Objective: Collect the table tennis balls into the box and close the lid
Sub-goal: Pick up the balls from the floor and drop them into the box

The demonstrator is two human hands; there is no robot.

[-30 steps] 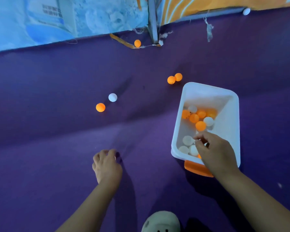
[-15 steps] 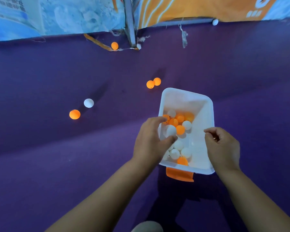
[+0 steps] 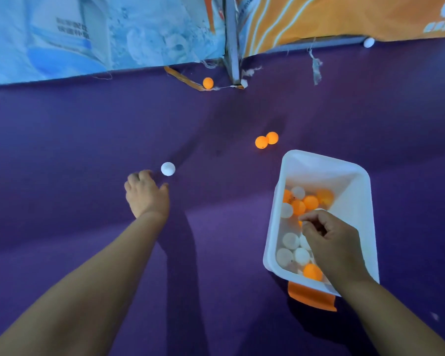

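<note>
The box (image 3: 324,163) sits on the floor (image 3: 88,150) at lower right, table tennis balls (image 3: 290,240) inside. A touching pair (image 3: 261,142) lies just above it, a lone ball (image 3: 168,168) left of centre, a far ball (image 3: 208,83) beside the post (image 3: 231,47) at upper centre, and a corner ball (image 3: 369,42) at upper right.

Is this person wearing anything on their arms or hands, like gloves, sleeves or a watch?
Nothing that shows. The left hand and right hand are bare, with no gloves, rings or wristbands in view. The left forearm and right forearm are uncovered down to the picture's edge, with no sleeve or watch in sight.
</note>
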